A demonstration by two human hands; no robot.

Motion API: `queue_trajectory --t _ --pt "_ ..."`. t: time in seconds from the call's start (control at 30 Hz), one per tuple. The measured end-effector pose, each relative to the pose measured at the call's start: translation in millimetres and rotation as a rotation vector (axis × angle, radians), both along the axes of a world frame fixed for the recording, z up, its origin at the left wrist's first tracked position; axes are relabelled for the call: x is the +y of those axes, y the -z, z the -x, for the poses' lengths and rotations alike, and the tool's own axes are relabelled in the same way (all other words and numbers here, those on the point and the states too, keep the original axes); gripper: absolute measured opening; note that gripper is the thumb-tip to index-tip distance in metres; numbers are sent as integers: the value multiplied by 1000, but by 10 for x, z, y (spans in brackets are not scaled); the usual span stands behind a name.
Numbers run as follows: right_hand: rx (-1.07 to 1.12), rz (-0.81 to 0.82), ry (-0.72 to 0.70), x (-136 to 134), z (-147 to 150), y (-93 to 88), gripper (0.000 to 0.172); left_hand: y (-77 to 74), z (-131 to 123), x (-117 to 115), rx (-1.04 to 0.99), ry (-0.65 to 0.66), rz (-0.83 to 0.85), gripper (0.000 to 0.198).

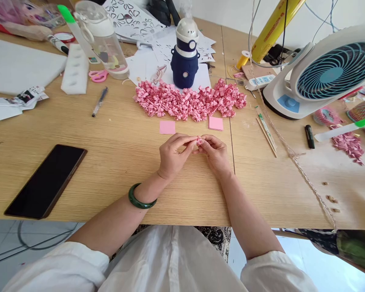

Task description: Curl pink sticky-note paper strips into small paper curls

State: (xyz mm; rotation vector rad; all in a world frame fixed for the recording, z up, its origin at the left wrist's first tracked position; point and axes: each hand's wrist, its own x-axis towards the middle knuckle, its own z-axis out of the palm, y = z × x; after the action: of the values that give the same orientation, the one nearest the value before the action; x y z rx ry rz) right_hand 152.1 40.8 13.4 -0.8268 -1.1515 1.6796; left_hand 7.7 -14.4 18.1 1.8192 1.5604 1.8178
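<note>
Between my fingertips is a small pink paper flower [198, 140], pinched from both sides. My left hand [174, 153], with a green bangle [141, 197] on its wrist, closes thumb and forefinger on the flower's left. From the right, my right hand [214, 152] grips it with bent fingers that partly hide it. Just beyond my hands lie a pink paper square [167, 127] and a small stack of pink paper squares [215, 123]. Behind these spreads a long heap of pink paper flowers [182, 101].
A dark blue bottle [185, 67] stands behind the heap, a clear bottle [109, 48] further left. On the left lie a phone [47, 180] and a pen [99, 102]. To the right are a fan [331, 75], thin sticks [267, 136], a black marker [309, 136] and a braided cord [304, 172].
</note>
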Motion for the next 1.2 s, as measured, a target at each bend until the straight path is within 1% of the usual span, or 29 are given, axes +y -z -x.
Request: queue_trajectory --t 0.17,0.4,0.6,0.73,0.93,1.1,1.2 --pt "12 -9 3 -6 6 -2 22 23 8 10 9 -9 14 10" --pt "5 13 0 10 12 10 29 14 -5 22 7 43 16 7" --pt "33 14 -12 7 7 20 23 23 16 25 49 28 -1 6" --pt "50 25 -19 -1 5 7 21 27 49 32 144 15 -39 8" --pt "71 97 -80 -22 0 -51 25 10 69 37 297 -13 -71 11" --pt "116 116 -102 -23 11 -59 24 -21 42 6 451 -89 -99 14" --pt "102 90 -80 -28 27 -43 24 -58 28 -19 557 -163 -91 19"
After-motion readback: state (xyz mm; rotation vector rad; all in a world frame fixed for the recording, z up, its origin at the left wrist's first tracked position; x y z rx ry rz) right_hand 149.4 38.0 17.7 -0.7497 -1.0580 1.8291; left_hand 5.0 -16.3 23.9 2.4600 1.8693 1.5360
